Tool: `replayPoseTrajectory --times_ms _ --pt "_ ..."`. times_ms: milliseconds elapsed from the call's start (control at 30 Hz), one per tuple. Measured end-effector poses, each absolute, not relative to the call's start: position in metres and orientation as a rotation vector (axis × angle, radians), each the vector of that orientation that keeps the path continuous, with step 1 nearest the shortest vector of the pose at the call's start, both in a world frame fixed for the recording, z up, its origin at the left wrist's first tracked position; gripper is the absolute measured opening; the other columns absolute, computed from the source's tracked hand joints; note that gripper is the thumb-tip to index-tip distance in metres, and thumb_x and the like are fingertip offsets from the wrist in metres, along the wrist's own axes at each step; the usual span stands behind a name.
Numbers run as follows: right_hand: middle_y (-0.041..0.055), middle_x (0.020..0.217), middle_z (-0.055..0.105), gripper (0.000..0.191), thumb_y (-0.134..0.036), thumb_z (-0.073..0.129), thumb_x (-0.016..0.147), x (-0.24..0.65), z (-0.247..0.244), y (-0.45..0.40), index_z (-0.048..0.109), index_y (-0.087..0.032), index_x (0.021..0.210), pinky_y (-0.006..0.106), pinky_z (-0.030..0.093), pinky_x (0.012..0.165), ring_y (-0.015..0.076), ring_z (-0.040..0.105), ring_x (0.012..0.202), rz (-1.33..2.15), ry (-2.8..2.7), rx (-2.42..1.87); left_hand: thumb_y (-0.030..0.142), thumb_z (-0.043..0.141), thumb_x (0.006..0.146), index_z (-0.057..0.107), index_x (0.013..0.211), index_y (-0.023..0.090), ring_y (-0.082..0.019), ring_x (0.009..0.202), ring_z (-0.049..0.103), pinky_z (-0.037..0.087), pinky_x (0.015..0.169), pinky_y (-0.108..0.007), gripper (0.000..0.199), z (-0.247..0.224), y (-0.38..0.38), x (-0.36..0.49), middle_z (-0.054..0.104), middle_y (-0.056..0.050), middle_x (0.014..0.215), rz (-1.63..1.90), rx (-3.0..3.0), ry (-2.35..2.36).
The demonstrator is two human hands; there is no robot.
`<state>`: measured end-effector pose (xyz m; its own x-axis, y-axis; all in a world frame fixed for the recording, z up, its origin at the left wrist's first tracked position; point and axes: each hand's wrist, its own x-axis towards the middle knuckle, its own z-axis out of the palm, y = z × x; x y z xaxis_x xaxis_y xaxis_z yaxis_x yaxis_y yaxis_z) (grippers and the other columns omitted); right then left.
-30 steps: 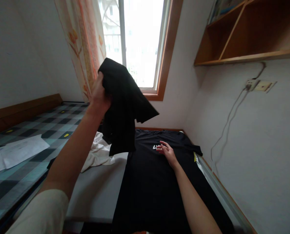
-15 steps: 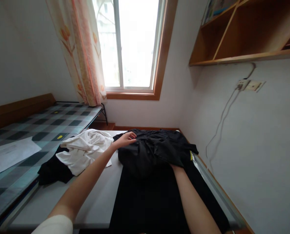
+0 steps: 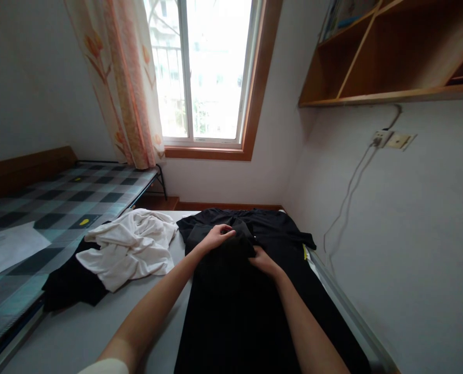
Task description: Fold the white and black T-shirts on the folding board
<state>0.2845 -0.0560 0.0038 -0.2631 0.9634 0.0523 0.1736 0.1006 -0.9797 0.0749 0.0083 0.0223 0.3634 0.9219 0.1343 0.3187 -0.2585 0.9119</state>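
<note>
A dark heap of black clothing (image 3: 282,228) lies across the far part of the white table, with a long black piece reaching towards me. My left hand (image 3: 218,236) is closed, its fingers and thumb pinching the upper fold of a black garment (image 3: 226,262). To its right, my right hand (image 3: 266,261) grips that garment's right edge, the fingertips partly hidden in the cloth. Left of my hands, a crumpled white garment (image 3: 134,244) rests partly over another black cloth (image 3: 73,283). What kind of garment I hold cannot be made out.
The white table (image 3: 138,311) runs along the right wall. A bed with a checked cover (image 3: 110,197) stands at left, a sheet of paper (image 3: 13,246) on it. A wooden shelf (image 3: 371,98) hangs at upper right above a socket (image 3: 383,139) with a cord.
My left hand has moved right, closing on the black cloth. My right hand has come out from under the cloth and now grips its edge. The two hands are closer together.
</note>
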Motion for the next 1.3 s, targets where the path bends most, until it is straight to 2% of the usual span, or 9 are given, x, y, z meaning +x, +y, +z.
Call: replayPoseTrajectory --times_ms 100,167,333,500,667,800,1033,1233,1300 --pt "0.0050 0.091 0.073 0.043 -0.052 0.075 0.068 0.285 0.004 -0.057 0.075 -0.017 0.093 0.043 0.051 0.084 0.0270 0.066 0.088 1.415 -1.631 -1.109 0.034 0.069 0.071 0.073 0.088 0.012 -0.021 0.081 0.065 0.052 0.076 -0.033 0.028 0.018 0.011 0.072 0.072 -0.008 0.086 0.902 1.649 1.110" --pt "0.0074 0.100 0.073 0.049 -0.061 0.063 0.075 0.286 0.006 -0.057 0.075 -0.019 0.097 0.043 0.049 0.092 0.0276 0.065 0.098 1.404 -1.564 -1.043 0.024 0.069 0.066 0.074 0.084 0.012 -0.021 0.080 0.065 0.051 0.075 -0.032 0.022 0.020 0.011 0.070 0.072 -0.008 0.084 0.929 1.603 1.056" --pt "0.0075 0.123 0.064 0.063 -0.066 0.049 0.082 0.287 0.001 -0.041 0.058 -0.025 0.129 0.039 0.051 0.091 0.0245 0.062 0.109 1.271 -1.269 -1.027 0.010 0.055 0.056 0.072 0.101 0.015 -0.014 0.077 0.062 0.047 0.067 -0.023 0.048 0.042 0.009 0.059 0.069 -0.005 0.092 1.026 1.512 0.912" --pt "0.0095 0.111 0.068 0.067 -0.054 0.068 0.068 0.297 -0.023 -0.019 0.061 -0.021 0.125 0.039 0.058 0.070 0.0255 0.067 0.087 0.893 -1.032 -1.335 0.014 0.045 0.061 0.071 0.105 0.018 -0.014 0.069 0.059 0.045 0.062 -0.023 0.051 0.069 0.015 0.025 0.067 -0.003 0.082 0.947 1.630 1.072" --pt "0.0151 0.118 0.064 0.059 -0.054 0.062 0.070 0.297 -0.029 -0.020 0.067 -0.016 0.115 0.041 0.055 0.080 0.0265 0.066 0.091 0.593 -1.201 -1.402 0.035 0.050 0.077 0.075 0.086 0.019 -0.024 0.084 0.063 0.046 0.072 -0.029 0.031 0.069 0.015 -0.001 0.071 -0.007 0.087 0.534 2.060 1.562" --pt "0.0166 0.112 0.067 0.053 -0.055 0.060 0.074 0.295 -0.023 -0.024 0.070 -0.014 0.106 0.041 0.053 0.082 0.0264 0.066 0.089 0.542 -1.233 -1.380 0.060 0.069 0.064 0.072 0.102 0.028 -0.027 0.088 0.065 0.045 0.071 -0.028 0.050 0.059 0.009 -0.004 0.072 -0.005 0.091 0.313 2.197 1.601" --pt "0.0108 0.085 0.070 0.041 -0.053 0.067 0.067 0.304 -0.019 -0.022 0.068 -0.016 0.084 0.041 0.050 0.083 0.0249 0.065 0.082 0.538 -1.085 -1.326 0.043 0.047 0.086 0.075 0.088 0.026 -0.023 0.086 0.065 0.044 0.069 -0.027 0.033 0.073 0.013 -0.006 0.071 -0.005 0.092 0.505 2.249 1.750" --pt "-0.0053 0.068 0.055 0.074 -0.043 0.071 0.066 0.289 -0.019 -0.026 0.048 -0.017 0.131 0.030 0.050 0.067 0.0136 0.056 0.062 0.718 -1.181 -1.203 0.040 0.046 0.085 0.074 0.094 0.024 -0.025 0.091 0.065 0.045 0.071 -0.029 0.034 0.082 0.012 -0.018 0.069 -0.008 0.104 0.538 2.184 2.004" --pt "-0.0046 0.068 0.055 0.065 -0.043 0.068 0.068 0.287 -0.020 -0.027 0.054 -0.017 0.127 0.029 0.049 0.064 0.0125 0.053 0.059 0.751 -1.292 -1.220 0.033 0.049 0.083 0.072 0.099 0.026 -0.025 0.092 0.065 0.046 0.073 -0.030 0.030 0.080 0.012 -0.020 0.070 -0.006 0.102 0.460 2.200 1.975"
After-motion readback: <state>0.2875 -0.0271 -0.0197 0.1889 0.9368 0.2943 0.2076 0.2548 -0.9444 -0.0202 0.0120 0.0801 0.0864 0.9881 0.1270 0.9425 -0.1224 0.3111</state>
